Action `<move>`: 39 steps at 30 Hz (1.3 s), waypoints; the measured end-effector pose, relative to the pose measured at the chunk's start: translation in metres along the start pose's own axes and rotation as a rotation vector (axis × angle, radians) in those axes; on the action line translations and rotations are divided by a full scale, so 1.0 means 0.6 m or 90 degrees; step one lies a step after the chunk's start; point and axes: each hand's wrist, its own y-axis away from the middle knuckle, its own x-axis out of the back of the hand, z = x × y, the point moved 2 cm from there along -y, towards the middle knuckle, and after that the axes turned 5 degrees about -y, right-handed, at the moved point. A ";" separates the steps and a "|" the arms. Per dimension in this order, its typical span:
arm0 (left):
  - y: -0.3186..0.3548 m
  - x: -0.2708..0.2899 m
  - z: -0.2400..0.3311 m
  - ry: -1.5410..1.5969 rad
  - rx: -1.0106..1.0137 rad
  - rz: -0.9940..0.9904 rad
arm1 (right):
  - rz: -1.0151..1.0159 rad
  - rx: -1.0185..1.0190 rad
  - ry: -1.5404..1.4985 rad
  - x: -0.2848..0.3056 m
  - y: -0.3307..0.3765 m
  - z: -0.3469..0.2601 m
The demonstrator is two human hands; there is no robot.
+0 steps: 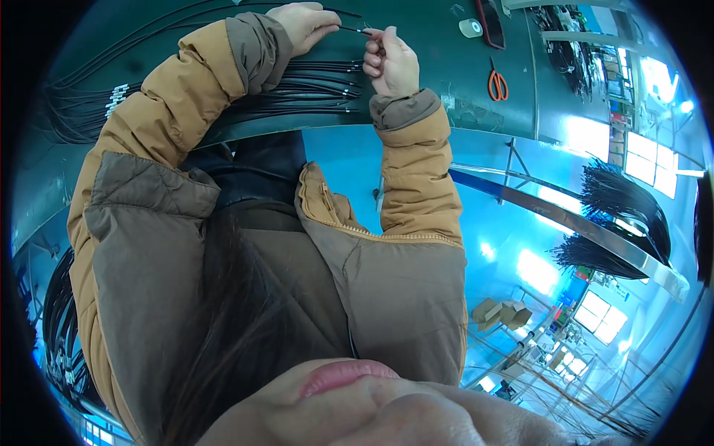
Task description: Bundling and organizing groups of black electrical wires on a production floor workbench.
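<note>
Over the far side of the green table (454, 89), a thin black cable (351, 30) stretches between my two hands. My left hand (303, 27) pinches it a short way back from its end. The cable's tip sits between the thumb and fingers of my right hand (391, 61), with a small pale bit showing there. Below my hands lies a bundle of black cables (312, 82), their ends lined up to the right and light tags (117, 97) on them at the left. More black cables run along the table's far left, partly behind my left sleeve.
Orange-handled scissors (497, 85) lie right of my right hand. Beyond them are a white spool (470, 28) and a dark red-edged object (491, 24). Thick black cable bunches (628, 201) hang on a metal rail (580, 223) at the right. Cardboard boxes (502, 314) stand farther off.
</note>
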 end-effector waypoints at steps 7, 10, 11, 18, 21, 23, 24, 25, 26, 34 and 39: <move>0.003 -0.003 0.000 -0.006 0.004 -0.016 | -0.047 0.075 0.066 0.003 0.002 0.006; 0.003 -0.004 0.000 -0.015 0.006 -0.016 | -0.088 0.086 0.087 0.010 0.001 0.001; 0.003 -0.004 0.001 -0.021 0.005 -0.018 | -0.115 0.087 0.097 0.011 0.001 0.000; 0.014 -0.001 -0.001 -0.023 -0.043 -0.026 | -0.101 0.132 0.276 0.002 0.003 -0.012; 0.018 -0.002 0.002 -0.023 -0.037 -0.024 | -0.125 0.138 0.420 -0.007 0.002 -0.018; 0.021 -0.005 0.000 -0.014 -0.027 -0.013 | -0.112 0.141 0.419 -0.018 0.001 -0.013; 0.021 -0.005 -0.002 -0.006 -0.018 -0.001 | -0.113 0.141 0.419 -0.023 0.001 -0.011; 0.021 -0.006 -0.004 -0.006 -0.018 0.000 | -0.107 0.153 0.364 -0.027 0.004 -0.009; 0.020 -0.005 -0.006 0.014 -0.022 0.044 | -0.100 0.164 0.310 -0.030 0.005 -0.008; 0.023 0.001 0.004 0.072 -0.026 0.062 | -0.130 0.181 0.255 -0.039 0.007 -0.001; 0.026 -0.010 0.004 0.019 0.003 0.030 | -0.125 0.127 0.338 -0.046 0.006 0.000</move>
